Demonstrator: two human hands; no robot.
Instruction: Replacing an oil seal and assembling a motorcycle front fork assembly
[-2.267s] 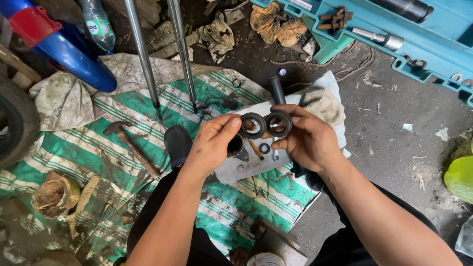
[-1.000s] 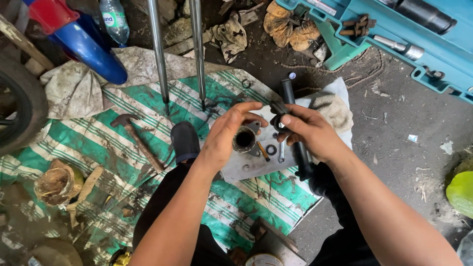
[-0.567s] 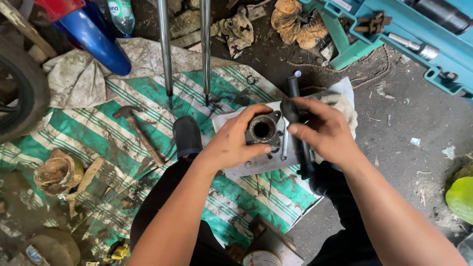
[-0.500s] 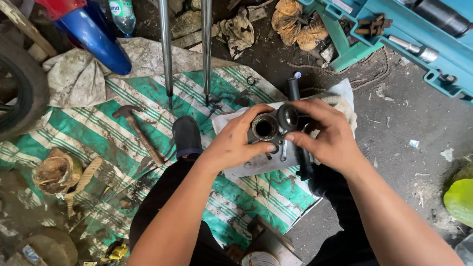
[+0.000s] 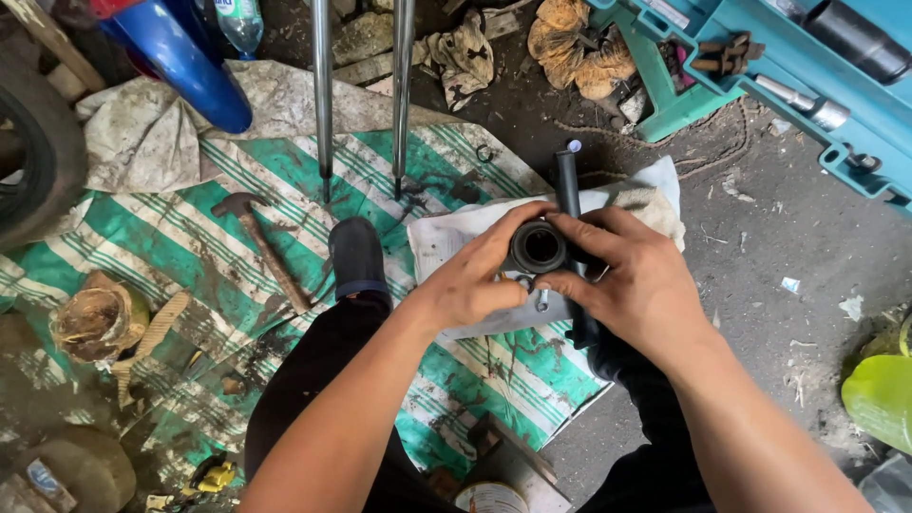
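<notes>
Dirty grey concrete floor (image 5: pixel 760 247) underfoot, daylight flat and even. A green-and-white striped tarp (image 5: pixel 190 247) sprawls across it; a hammer (image 5: pixel 261 242) lies on that tarp, a teal tool case (image 5: pixel 760 66) sits beyond its far right corner, crumpled rags (image 5: pixel 570 43) near the case.

The woven mat (image 5: pixel 237 209) is striped green and white. A black ring part (image 5: pixel 540 247) sits over a white cloth (image 5: pixel 446 242). The tool case (image 5: pixel 760 85) is teal, the fender (image 5: pixel 185 62) glossy blue.
</notes>
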